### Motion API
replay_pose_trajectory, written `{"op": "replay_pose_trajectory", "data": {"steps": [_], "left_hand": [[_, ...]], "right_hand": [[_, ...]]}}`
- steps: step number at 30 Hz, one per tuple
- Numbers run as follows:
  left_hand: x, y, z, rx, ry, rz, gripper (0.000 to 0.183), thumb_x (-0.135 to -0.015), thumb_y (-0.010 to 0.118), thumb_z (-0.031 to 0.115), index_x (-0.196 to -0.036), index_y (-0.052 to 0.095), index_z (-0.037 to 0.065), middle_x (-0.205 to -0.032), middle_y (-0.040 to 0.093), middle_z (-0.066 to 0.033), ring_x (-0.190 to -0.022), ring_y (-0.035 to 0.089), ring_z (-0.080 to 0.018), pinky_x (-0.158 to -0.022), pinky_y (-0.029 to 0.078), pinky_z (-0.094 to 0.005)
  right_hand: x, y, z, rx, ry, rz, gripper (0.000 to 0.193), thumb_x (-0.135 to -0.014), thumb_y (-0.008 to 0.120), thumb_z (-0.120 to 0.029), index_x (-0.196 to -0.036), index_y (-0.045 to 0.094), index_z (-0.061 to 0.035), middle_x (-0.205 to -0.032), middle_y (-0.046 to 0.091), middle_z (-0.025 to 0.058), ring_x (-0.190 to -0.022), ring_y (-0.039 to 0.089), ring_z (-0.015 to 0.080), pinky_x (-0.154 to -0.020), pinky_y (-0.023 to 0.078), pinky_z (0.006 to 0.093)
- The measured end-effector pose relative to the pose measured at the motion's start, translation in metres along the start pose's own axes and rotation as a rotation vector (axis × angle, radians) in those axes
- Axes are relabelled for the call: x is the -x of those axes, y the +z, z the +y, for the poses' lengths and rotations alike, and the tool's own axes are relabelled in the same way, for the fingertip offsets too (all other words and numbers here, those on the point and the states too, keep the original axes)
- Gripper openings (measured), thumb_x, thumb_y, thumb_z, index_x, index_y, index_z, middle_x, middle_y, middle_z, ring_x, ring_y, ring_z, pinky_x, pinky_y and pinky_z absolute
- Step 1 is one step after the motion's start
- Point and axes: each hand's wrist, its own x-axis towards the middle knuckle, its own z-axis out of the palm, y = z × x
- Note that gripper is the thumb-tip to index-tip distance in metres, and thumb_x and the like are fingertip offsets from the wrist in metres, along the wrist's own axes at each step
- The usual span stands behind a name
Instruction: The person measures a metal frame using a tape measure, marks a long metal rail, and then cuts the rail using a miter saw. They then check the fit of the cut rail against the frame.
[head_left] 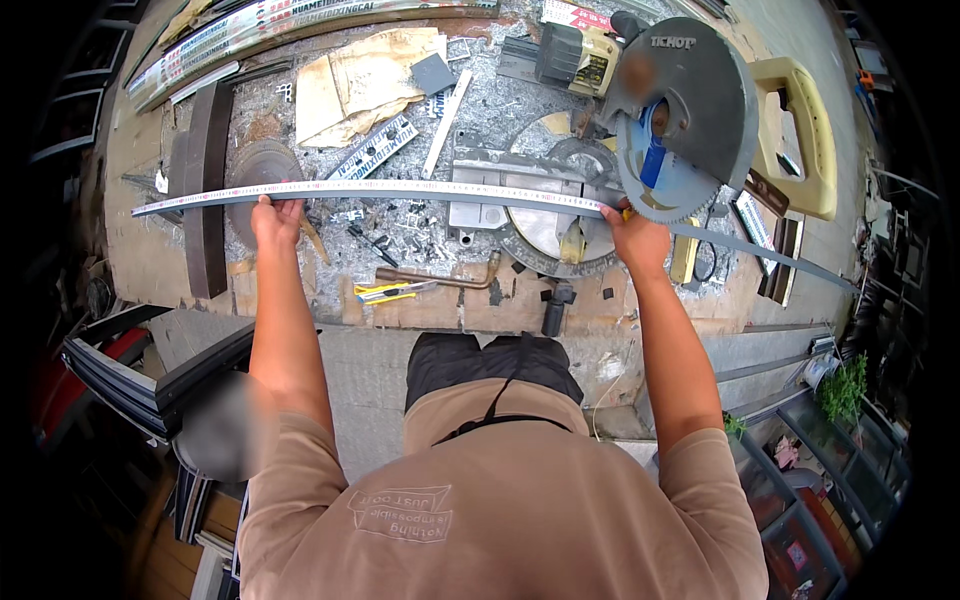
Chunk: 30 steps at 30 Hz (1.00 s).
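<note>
A white measuring tape blade is drawn out along a long, thin grey strip, which crosses the workbench and runs past its right edge. My left hand pinches the strip and tape from the near side, left of the middle. At the other end of the blade, my right hand is closed around the tape measure, of which only a bit of yellow shows; the strip passes by these fingers. Beneath the strip lies the bed of a mitre saw, its blade raised just beyond my right hand.
A dark brown profile lies crosswise at the left, near a round disc. Cardboard and wrapped profiles occupy the far side. A utility knife and a socket wrench rest near the front edge. Metal chips cover the bench.
</note>
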Motion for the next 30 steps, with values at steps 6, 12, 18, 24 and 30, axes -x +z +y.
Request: {"op": "replay_pose_trajectory", "data": {"steps": [6, 12, 18, 24, 30], "left_hand": [[-0.004, -0.010, 0.004, -0.022, -0.002, 0.004, 0.043, -0.116, 0.025, 0.034, -0.134, 0.047, 0.002, -0.134, 0.063, -0.0222, -0.129, 0.060, -0.0399, -0.114, 0.048, -0.0580], [0.002, -0.013, 0.002, -0.033, 0.015, 0.022, 0.044, -0.116, 0.025, 0.035, -0.131, 0.050, 0.002, -0.135, 0.064, -0.0208, -0.130, 0.061, -0.0389, -0.114, 0.047, -0.0579], [0.002, -0.010, 0.004, -0.055, -0.005, -0.007, 0.045, -0.116, 0.024, 0.036, -0.134, 0.046, 0.001, -0.134, 0.064, -0.0214, -0.129, 0.061, -0.0403, -0.114, 0.047, -0.0588], [-0.001, -0.017, 0.013, -0.077, -0.057, -0.023, 0.046, -0.116, 0.027, 0.037, -0.129, 0.051, -0.001, -0.132, 0.065, -0.0215, -0.129, 0.061, -0.0415, -0.114, 0.047, -0.0590], [0.059, -0.012, -0.021, -0.523, 0.239, 0.076, 0.037, -0.112, 0.048, 0.029, -0.132, 0.054, -0.001, -0.117, 0.070, -0.0170, -0.107, 0.071, -0.0305, -0.087, 0.060, -0.0403]], "right_hand": [[0.002, -0.001, 0.002, 0.003, 0.014, -0.048, 0.051, -0.081, 0.085, -0.047, -0.116, 0.072, -0.0113, -0.107, 0.075, 0.0157, -0.097, 0.070, 0.0407, -0.081, 0.056, 0.0496], [0.006, -0.020, -0.017, 0.115, 0.098, -0.124, 0.053, -0.081, 0.084, -0.048, -0.117, 0.072, -0.0111, -0.108, 0.075, 0.0156, -0.101, 0.068, 0.0415, -0.085, 0.055, 0.0506], [-0.001, -0.011, -0.008, 0.053, 0.166, -0.160, 0.058, -0.080, 0.086, -0.050, -0.116, 0.073, -0.0064, -0.110, 0.075, 0.0154, -0.106, 0.068, 0.0400, -0.090, 0.055, 0.0497], [-0.009, -0.001, -0.001, 0.050, 0.236, -0.169, 0.060, -0.079, 0.086, -0.052, -0.113, 0.075, -0.0045, -0.117, 0.073, 0.0153, -0.113, 0.066, 0.0392, -0.094, 0.055, 0.0481], [-0.007, -0.015, -0.013, 0.104, 0.204, -0.257, 0.054, -0.081, 0.082, -0.056, -0.110, 0.079, -0.0100, -0.120, 0.072, 0.0144, -0.117, 0.066, 0.0361, -0.095, 0.055, 0.0467]]}}
